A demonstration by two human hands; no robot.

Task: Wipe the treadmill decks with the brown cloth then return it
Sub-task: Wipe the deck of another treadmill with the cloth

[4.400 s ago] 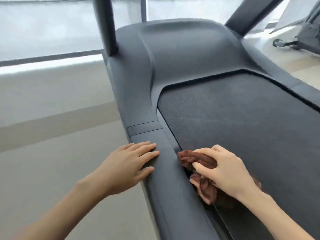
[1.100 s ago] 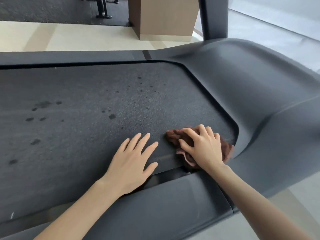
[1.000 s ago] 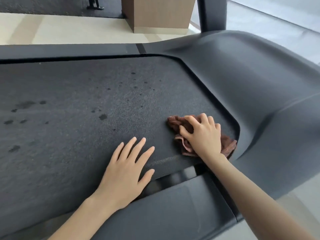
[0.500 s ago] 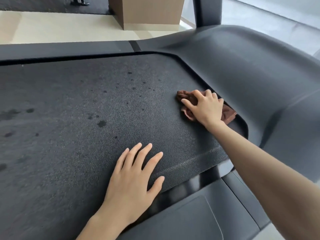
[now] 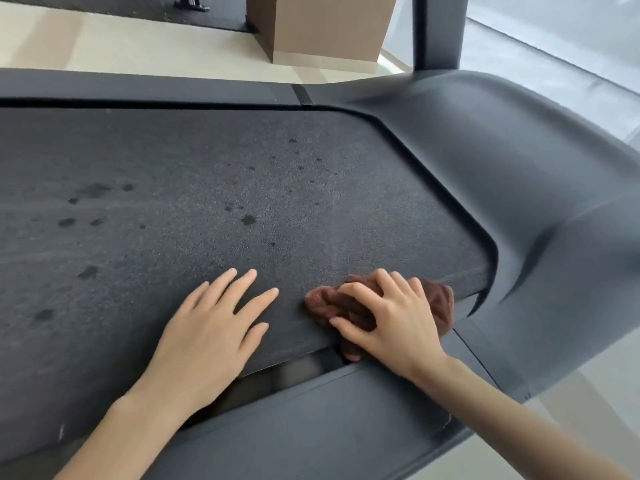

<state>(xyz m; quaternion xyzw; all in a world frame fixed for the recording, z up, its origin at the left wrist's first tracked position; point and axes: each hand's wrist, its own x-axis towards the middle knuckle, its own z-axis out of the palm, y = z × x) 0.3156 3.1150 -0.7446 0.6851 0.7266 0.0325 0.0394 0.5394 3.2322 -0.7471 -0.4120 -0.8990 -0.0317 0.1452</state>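
Observation:
The treadmill's dark textured belt (image 5: 207, 188) fills most of the view, marked with several dark wet spots. A bunched brown cloth (image 5: 438, 301) lies at the belt's near right corner. My right hand (image 5: 391, 320) presses down on it, fingers curled over the folds and thumb against its side. My left hand (image 5: 211, 327) rests flat on the belt just left of the cloth, fingers spread and holding nothing.
The grey side rail (image 5: 311, 420) runs along the near edge. The moulded motor cover (image 5: 519, 174) rises on the right, with a dark upright post (image 5: 438, 29) behind it. A brown cardboard box (image 5: 325, 26) stands on the pale floor beyond.
My right hand has drawn the cloth back from the far right of the belt to the near right corner. My left hand stays flat on the belt.

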